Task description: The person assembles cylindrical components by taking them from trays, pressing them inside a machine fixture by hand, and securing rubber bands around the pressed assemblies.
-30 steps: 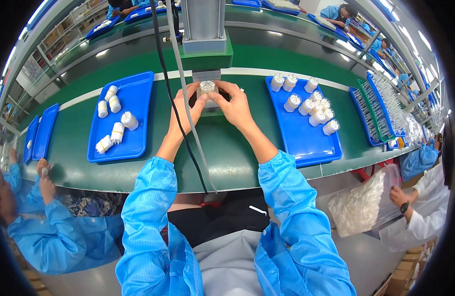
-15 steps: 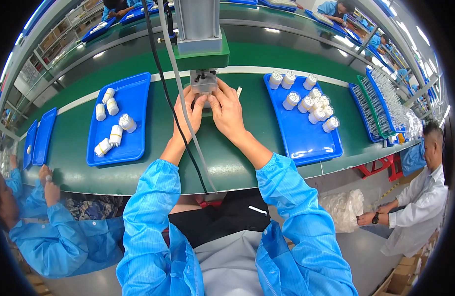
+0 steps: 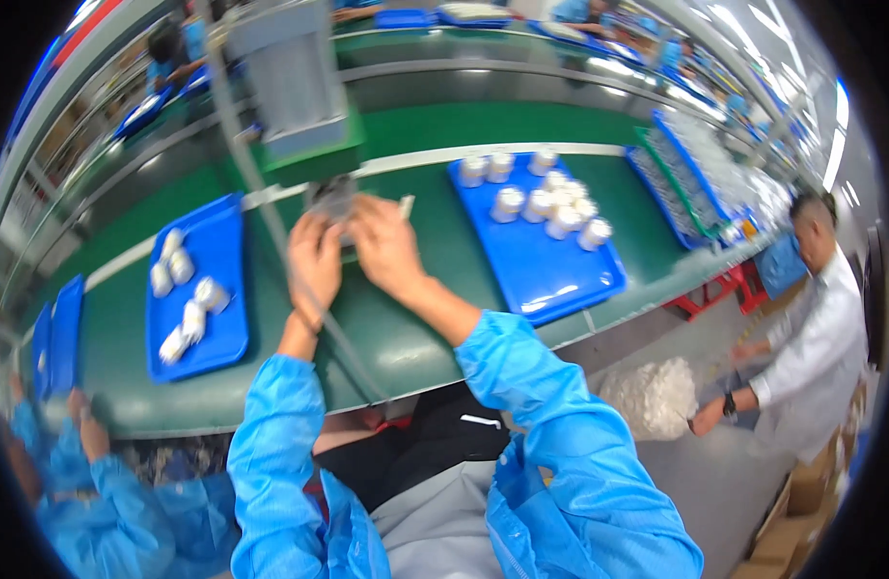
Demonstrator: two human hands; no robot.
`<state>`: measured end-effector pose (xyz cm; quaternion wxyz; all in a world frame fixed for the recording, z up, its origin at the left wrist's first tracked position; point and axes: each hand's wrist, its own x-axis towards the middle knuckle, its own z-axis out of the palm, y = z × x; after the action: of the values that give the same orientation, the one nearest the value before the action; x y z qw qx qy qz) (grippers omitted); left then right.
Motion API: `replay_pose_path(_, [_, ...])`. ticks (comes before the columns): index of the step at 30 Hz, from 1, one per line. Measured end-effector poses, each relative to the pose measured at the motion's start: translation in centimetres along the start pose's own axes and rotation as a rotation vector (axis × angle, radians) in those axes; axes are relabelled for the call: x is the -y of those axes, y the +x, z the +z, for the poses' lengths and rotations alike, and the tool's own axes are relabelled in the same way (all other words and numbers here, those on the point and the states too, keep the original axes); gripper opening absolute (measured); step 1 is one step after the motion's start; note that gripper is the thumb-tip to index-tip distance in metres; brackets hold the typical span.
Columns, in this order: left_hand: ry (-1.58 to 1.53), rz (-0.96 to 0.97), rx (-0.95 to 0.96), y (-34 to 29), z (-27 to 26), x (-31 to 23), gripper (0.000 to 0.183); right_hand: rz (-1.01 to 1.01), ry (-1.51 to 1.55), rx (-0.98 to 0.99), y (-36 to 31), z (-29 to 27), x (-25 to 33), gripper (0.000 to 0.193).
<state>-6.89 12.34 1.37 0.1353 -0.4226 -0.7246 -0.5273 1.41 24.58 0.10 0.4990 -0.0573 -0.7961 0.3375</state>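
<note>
Both of my hands are at the foot of a bench press [image 3: 295,101] with a green block [image 3: 314,152] and a clear lower piece [image 3: 331,198]. My left hand [image 3: 314,261] is closed at the left of that piece, thumb inward. My right hand [image 3: 386,243] curls in from the right, its fingers close to the left hand's. What they grip between them is hidden and blurred. In the left blue tray [image 3: 234,280] lie several white cylindrical parts [image 3: 211,293]. More such parts [image 3: 562,220] stand grouped in the right blue tray [image 3: 570,285].
A grey cable [image 3: 256,212] hangs in front of my left forearm. Stacked trays of clear parts [image 3: 695,179] stand at the far right of the green bench [image 3: 415,333]. A person in a white coat [image 3: 820,328] handles a plastic bag [image 3: 656,396]; another in blue [image 3: 116,502] sits at left.
The whole view has swung and tilted, so press and trays appear shifted left. My hands stay together at the press. The parts in both trays look the same.
</note>
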Motion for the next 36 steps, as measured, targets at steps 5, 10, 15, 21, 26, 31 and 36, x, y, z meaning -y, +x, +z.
replay_pose_path(5, [-0.025,0.012,-0.123,-0.6,-0.7,1.7,0.027,0.016,0.058,0.045,0.3,0.4,2.2,0.030])
replay_pose_path(10, [-0.144,-0.100,0.041,-0.3,-0.7,-0.6,0.030,0.017,0.021,0.035,0.5,-0.9,1.8,0.035])
replay_pose_path(15, [-0.001,-0.010,-0.076,-0.3,-0.2,0.2,0.032,0.049,0.057,0.047,0.3,-0.9,2.4,0.035])
replay_pose_path(21, [-0.040,-0.063,0.059,0.0,-0.9,-0.5,0.034,0.038,0.045,0.050,0.5,-1.0,2.2,0.035])
replay_pose_path(26, [-0.071,-0.144,0.125,-0.3,-1.5,-0.3,0.037,0.066,0.043,0.063,0.1,-0.7,2.2,0.034])
replay_pose_path(31, [0.018,0.008,-0.022,-0.4,-1.4,-0.2,0.029,0.039,0.044,0.057,0.0,0.0,2.5,0.034])
replay_pose_path(36, [0.044,-0.033,0.029,-0.1,-0.5,0.3,0.028,-0.003,-0.031,0.032,0.1,-0.4,0.7,0.031])
